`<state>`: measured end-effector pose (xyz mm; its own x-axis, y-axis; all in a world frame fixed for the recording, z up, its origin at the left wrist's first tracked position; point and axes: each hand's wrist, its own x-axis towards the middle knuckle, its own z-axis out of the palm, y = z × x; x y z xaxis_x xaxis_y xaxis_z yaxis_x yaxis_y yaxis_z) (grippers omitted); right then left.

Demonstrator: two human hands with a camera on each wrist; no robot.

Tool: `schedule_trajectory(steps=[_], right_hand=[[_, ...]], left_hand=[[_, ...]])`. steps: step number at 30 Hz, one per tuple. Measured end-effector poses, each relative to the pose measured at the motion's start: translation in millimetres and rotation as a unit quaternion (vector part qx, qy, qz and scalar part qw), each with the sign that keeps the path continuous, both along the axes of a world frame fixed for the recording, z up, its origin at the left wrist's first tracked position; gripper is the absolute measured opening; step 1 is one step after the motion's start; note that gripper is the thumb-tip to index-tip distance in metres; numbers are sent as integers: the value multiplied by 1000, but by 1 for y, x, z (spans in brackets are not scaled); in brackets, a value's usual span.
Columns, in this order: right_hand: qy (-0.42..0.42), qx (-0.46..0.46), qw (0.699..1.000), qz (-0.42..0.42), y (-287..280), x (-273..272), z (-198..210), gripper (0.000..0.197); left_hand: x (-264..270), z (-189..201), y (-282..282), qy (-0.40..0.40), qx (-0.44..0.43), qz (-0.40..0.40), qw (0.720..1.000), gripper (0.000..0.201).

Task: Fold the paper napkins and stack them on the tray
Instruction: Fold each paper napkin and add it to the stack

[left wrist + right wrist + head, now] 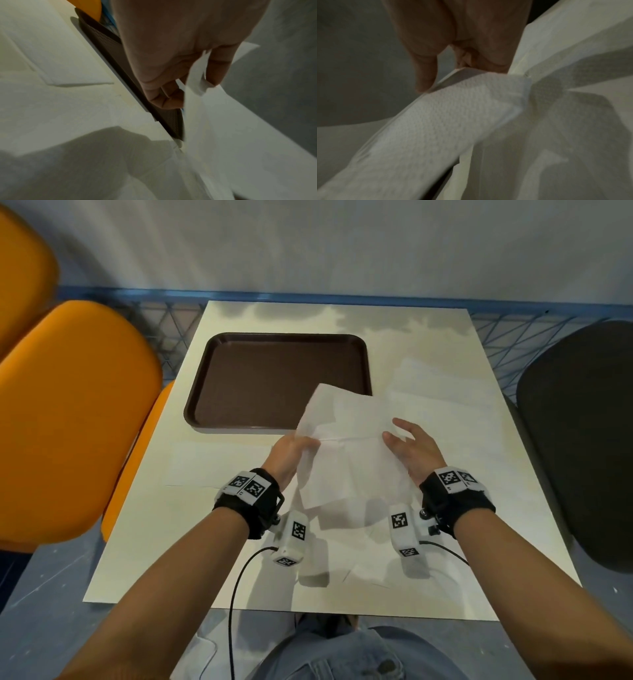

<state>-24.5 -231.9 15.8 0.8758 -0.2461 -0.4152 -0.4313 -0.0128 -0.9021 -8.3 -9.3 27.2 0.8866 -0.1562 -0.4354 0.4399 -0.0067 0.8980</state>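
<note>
Orange padded chairs (68, 412) fill the left of the frame and a dark chair (582, 440) the right. At centre, your left hand (291, 451) pinches the left edge of the white paper napkin (349, 457), which hides the lower right corner of the brown rectangular plastic tray (274, 378). Your right hand (416, 451), fingers loosely extended, touches its right edge.

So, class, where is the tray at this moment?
In the head view the tray lies on the far left part of the table, next to the orange chair; the held napkin overlaps its near right corner.

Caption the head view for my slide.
Left hand grips a napkin above the table; right hand at its edge; brown tray behind.
</note>
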Motion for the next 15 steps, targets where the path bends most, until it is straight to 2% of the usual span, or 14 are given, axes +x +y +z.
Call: schedule_trajectory(steps=[3, 8, 10, 13, 15], right_hand=[[-63, -35, 997, 30, -5, -2, 6, 39], [-98, -118, 986, 67, -9, 0, 3, 29], [-104, -179, 976, 63, -10, 1, 2, 23], [-112, -243, 962, 46, -13, 3, 1, 17], [-129, -275, 952, 48, -13, 2, 2, 16]], left_hand=[[0, -8, 6, -35, 55, -11, 998, 14], [4, -17, 14, -61, 101, 29, 993, 58], [5, -18, 18, -73, 98, 33, 992, 70], [5, -17, 21, -129, 82, 9, 988, 59], [6, -16, 21, -167, 136, -21, 976, 41]])
